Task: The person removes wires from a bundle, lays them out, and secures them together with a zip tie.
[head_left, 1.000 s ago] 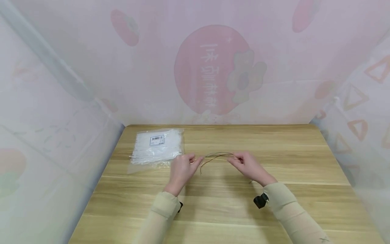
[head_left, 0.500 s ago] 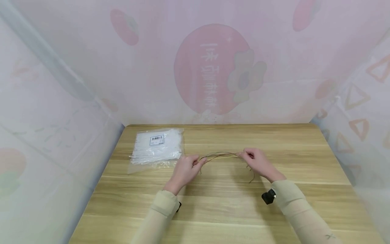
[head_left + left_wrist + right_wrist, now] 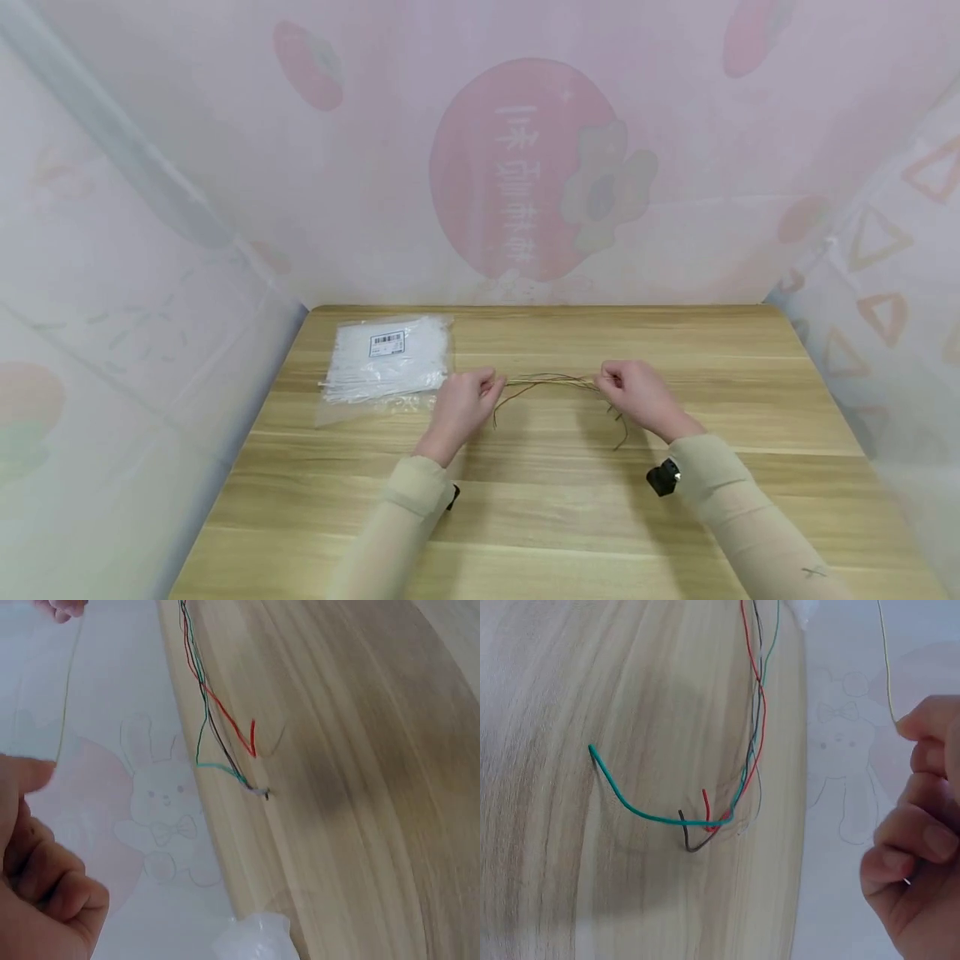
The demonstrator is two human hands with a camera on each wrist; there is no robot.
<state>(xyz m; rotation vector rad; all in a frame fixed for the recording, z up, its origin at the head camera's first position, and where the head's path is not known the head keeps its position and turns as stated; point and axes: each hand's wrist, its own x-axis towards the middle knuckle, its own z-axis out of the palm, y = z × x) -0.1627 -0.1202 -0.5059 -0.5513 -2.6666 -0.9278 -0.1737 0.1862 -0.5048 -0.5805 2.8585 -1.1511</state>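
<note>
A thin yellow wire (image 3: 887,660) runs between my two hands, nearly straight. My left hand (image 3: 460,408) pinches one end between thumb and forefinger, the other fingers curled in; my right hand (image 3: 640,398) pinches the other end the same way. Beyond this wire, several loose wires in red, green and dark colours (image 3: 201,682) lie together on the table, bunched along their middle. Their ends splay and bend: a green end (image 3: 641,814) curves out in the right wrist view, and a red end (image 3: 253,739) kinks back in the left wrist view.
A clear plastic bag of thin white strips (image 3: 427,350) with a barcode label (image 3: 387,344) lies at the back left of the wooden table (image 3: 540,517). A pale printed curtain (image 3: 360,208) hangs behind the table and along both sides.
My right hand has moved right, widening the gap between the hands, then steadied. My left hand has shifted slightly right and away from me over the last half second. The bag has stayed put.
</note>
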